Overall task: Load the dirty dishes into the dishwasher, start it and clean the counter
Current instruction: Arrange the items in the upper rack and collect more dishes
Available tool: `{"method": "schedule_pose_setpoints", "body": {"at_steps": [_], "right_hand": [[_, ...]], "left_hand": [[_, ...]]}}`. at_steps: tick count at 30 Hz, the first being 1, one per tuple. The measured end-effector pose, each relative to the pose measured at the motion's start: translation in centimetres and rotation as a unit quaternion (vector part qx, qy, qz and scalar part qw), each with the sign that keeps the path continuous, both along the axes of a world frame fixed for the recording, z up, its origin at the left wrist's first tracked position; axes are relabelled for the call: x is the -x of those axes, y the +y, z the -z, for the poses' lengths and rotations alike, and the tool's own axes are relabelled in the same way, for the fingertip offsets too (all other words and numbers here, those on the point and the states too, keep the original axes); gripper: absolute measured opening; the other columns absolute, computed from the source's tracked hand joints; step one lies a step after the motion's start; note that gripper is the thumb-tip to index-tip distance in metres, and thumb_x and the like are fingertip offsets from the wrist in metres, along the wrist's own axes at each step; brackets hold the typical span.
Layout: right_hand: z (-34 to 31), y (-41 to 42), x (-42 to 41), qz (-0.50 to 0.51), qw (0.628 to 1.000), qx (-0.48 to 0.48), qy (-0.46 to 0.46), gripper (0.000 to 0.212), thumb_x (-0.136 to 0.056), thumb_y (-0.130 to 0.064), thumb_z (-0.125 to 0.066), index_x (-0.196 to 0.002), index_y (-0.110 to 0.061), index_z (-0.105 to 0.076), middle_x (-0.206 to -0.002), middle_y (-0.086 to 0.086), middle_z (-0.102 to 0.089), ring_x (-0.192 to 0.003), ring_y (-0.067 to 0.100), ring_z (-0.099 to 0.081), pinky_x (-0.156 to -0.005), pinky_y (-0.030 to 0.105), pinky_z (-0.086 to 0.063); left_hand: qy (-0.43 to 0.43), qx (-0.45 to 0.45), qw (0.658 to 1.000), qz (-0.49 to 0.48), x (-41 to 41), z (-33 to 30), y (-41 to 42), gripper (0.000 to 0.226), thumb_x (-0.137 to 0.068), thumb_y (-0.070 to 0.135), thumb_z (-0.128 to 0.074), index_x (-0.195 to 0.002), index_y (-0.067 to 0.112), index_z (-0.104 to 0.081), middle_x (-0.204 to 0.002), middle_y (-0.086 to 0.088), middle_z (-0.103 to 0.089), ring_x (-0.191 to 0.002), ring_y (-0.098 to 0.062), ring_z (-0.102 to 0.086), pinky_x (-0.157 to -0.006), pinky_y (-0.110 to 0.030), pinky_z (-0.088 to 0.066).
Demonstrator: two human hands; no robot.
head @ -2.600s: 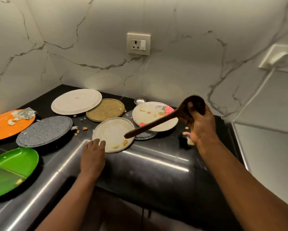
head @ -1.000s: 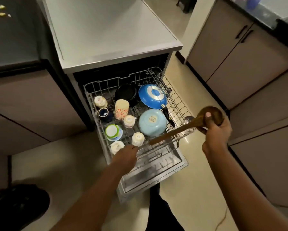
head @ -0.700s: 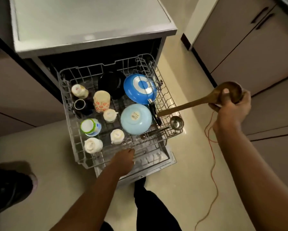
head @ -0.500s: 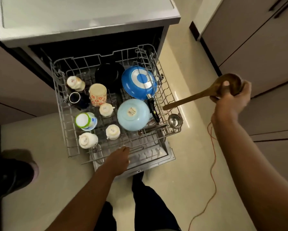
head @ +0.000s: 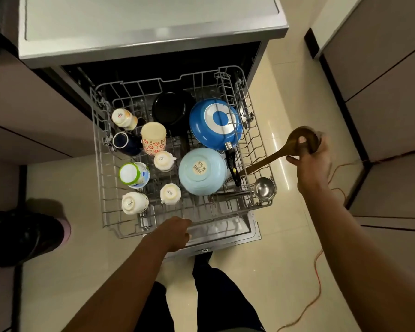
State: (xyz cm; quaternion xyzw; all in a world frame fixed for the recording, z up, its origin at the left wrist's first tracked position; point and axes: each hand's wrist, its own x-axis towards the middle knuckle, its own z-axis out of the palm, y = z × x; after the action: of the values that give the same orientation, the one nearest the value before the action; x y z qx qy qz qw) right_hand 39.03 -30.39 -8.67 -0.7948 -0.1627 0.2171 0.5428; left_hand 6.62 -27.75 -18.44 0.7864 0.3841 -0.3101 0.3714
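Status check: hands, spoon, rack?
Left hand grips rack front. Right hand holds wooden spoon by bowl, handle tip over rack. Steel ladle beside landing spot.

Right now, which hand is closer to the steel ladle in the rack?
Right. The right hand, gripping the wooden spoon, hovers just up and right of the steel ladle. The left hand grips the rack at its front edge, farther off to the ladle's lower left.

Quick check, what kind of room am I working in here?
Most likely a home kitchen: an open dishwasher with its rack pulled out and full of cups and pans, cabinet doors on both sides, and a tiled floor.
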Motion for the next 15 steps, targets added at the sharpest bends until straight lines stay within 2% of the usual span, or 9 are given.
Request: {"method": "schedule_pose_setpoints", "body": {"at_steps": [3, 5, 7, 9, 12, 13, 15], "right_hand": [[0.2, 0.6, -0.9, -0.013, 0.998, 0.021, -0.063, 0.013, -0.098, -0.018, -0.055, -0.107, -0.027, -0.055, -0.101, -0.005, -0.066, -0.088, 0.013, -0.069, -0.069, 0.029, -0.06], [0.2, 1.0, -0.9, -0.062, 0.993, 0.032, -0.099, 0.013, -0.097, -0.015, -0.055, -0.108, -0.022, -0.057, -0.098, -0.004, -0.067, -0.086, 0.01, -0.069, -0.07, 0.027, -0.059], [1.2, 1.1, -0.3, -0.108, 0.987, 0.063, -0.097, 0.014, -0.096, -0.014, -0.055, -0.107, -0.021, -0.058, -0.097, -0.002, -0.069, -0.087, 0.012, -0.069, -0.075, 0.032, -0.059], [3.0, 0.9, 0.4, -0.169, 0.972, 0.142, -0.084, 0.021, -0.096, -0.01, -0.054, -0.112, -0.023, -0.06, -0.102, -0.001, -0.069, -0.091, 0.017, -0.067, -0.078, 0.033, -0.056], [5.8, 0.0, 1.7, -0.276, 0.911, 0.304, -0.036, 0.039, -0.094, -0.001, -0.052, -0.129, -0.018, -0.058, -0.11, 0.009, -0.065, -0.09, 0.021, -0.059, -0.068, 0.025, -0.046], [6.7, -0.2, 1.9, -0.277, 0.901, 0.331, -0.043, 0.039, -0.093, -0.001, -0.052, -0.129, -0.016, -0.058, -0.109, 0.012, -0.066, -0.091, 0.023, -0.061, -0.07, 0.027, -0.047], [7.8, -0.3, 2.1, -0.243, 0.892, 0.365, -0.111, 0.034, -0.092, -0.004, -0.054, -0.124, -0.013, -0.061, -0.109, 0.013, -0.067, -0.095, 0.028, -0.063, -0.08, 0.033, -0.051]], "left_hand": [[-0.005, 0.007, 1.0, -0.006, 0.0, 0.1, 0.5, 0.041, -0.093, 0.027, -0.049, -0.132, 0.016, -0.051, -0.132, -0.015, -0.052, -0.122, -0.03, -0.048, -0.1, -0.037, -0.042], [-0.007, 0.011, 1.0, -0.008, -0.1, 0.2, 0.8, 0.036, -0.093, 0.027, -0.05, -0.125, 0.015, -0.055, -0.126, -0.015, -0.055, -0.117, -0.03, -0.051, -0.097, -0.037, -0.044], [-0.003, 0.018, 1.0, -0.008, -0.2, 0.2, 1.1, 0.036, -0.093, 0.028, -0.05, -0.125, 0.014, -0.055, -0.127, -0.016, -0.055, -0.117, -0.03, -0.052, -0.097, -0.037, -0.043], [0.0, 0.026, 1.0, -0.006, -0.3, 0.3, 1.3, 0.04, -0.094, 0.031, -0.049, -0.13, 0.015, -0.053, -0.131, -0.015, -0.052, -0.121, -0.03, -0.05, -0.1, -0.038, -0.042], [0.0, 0.036, 0.999, 0.002, 0.0, 0.3, 1.4, 0.045, -0.095, 0.032, -0.048, -0.137, 0.017, -0.047, -0.137, -0.014, -0.049, -0.127, -0.029, -0.045, -0.104, -0.038, -0.039], [-0.001, 0.041, 0.999, 0.003, 0.1, 0.4, 1.5, 0.047, -0.095, 0.033, -0.048, -0.139, 0.018, -0.045, -0.139, -0.014, -0.048, -0.128, -0.029, -0.044, -0.104, -0.038, -0.038], [-0.009, 0.044, 0.999, 0.0, 0.4, 0.6, 1.6, 0.048, -0.095, 0.033, -0.048, -0.14, 0.02, -0.044, -0.139, -0.013, -0.049, -0.128, -0.029, -0.044, -0.104, -0.038, -0.038]]}}
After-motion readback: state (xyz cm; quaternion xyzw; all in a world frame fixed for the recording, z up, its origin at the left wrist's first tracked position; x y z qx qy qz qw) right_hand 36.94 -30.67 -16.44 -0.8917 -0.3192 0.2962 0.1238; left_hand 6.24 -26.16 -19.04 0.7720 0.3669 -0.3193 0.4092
